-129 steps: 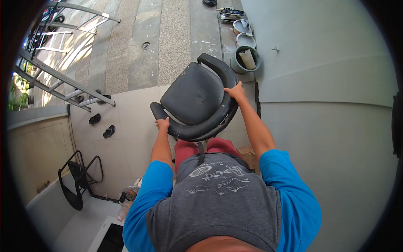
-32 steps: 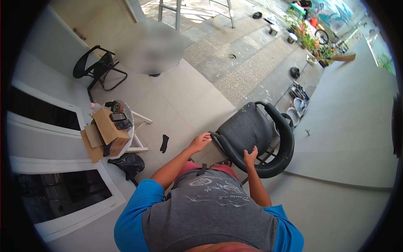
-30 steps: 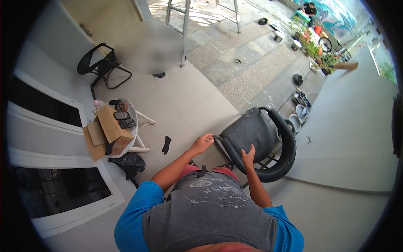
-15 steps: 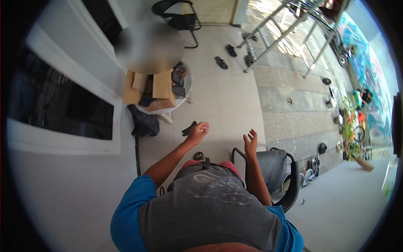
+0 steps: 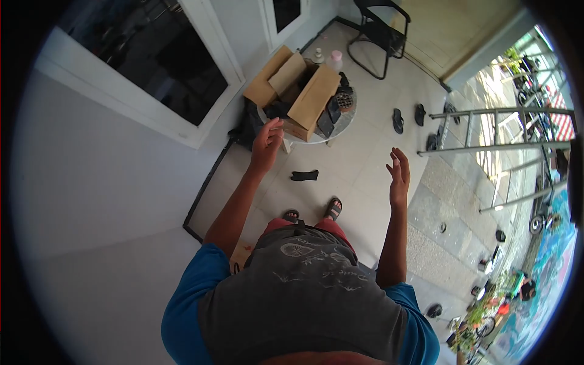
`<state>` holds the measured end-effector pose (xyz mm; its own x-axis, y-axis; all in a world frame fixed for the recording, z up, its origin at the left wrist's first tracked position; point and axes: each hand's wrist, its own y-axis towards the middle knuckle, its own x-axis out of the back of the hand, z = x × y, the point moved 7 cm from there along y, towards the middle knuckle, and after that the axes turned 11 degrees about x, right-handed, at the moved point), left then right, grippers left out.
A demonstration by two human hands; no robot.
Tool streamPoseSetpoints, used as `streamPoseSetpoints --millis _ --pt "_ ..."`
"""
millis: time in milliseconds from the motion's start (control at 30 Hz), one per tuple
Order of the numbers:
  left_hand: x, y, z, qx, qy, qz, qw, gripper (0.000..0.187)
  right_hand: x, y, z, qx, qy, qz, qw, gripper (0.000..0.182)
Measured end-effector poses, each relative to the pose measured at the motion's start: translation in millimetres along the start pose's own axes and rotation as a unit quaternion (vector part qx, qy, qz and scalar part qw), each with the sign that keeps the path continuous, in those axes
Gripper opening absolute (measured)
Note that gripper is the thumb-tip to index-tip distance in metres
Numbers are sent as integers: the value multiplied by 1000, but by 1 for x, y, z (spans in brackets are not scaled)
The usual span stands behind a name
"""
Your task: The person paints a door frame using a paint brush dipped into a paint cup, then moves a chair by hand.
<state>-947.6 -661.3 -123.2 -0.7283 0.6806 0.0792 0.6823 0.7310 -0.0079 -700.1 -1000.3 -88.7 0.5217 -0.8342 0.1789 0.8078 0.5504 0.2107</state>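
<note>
My left hand [image 5: 266, 146] is raised with its fingers apart and nothing in it. In the view it lies just below the open cardboard box [image 5: 314, 102], and I see no contact. The box stands on a round glass table [image 5: 348, 125], with dark items beside it. My right hand [image 5: 398, 173] hangs in the air over the tiled floor, fingers apart, holding nothing. A black object [image 5: 304, 176] lies on the floor between my hands.
Behind the box are a pink-capped bottle [image 5: 335, 59] and a black chair [image 5: 383, 36]. Sandals [image 5: 398, 121] lie near a metal ladder [image 5: 505, 146] at the right. A white wall [image 5: 121, 158] borders the left side.
The view has turned, bringing the table, box and ladder to new places. Both hands appear higher and farther apart, still empty. The chair beside my right arm has left the view.
</note>
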Motion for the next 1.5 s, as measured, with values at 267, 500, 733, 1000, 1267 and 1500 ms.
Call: streamPoseSetpoints --millis 267,500,733,1000,1267,1500 --pt "-22 -31 -29 13 -24 -116 993 48 -20 86 12 60 36 175 982 53" --pt "-26 -80 -28 51 -7 -192 980 49 -48 122 8 59 93 279 954 52" --pt "-26 -119 -42 68 17 -229 971 46 -95 129 19 74 139 345 925 50" --pt "-32 -100 -32 87 19 -187 978 45 -128 136 23 72 132 361 920 47" --pt "-35 -46 -43 60 36 -126 990 50 -118 153 30 74 102 313 941 47" --pt "-66 -12 -56 42 65 -71 994 54 -95 158 7 42 99 277 955 47"
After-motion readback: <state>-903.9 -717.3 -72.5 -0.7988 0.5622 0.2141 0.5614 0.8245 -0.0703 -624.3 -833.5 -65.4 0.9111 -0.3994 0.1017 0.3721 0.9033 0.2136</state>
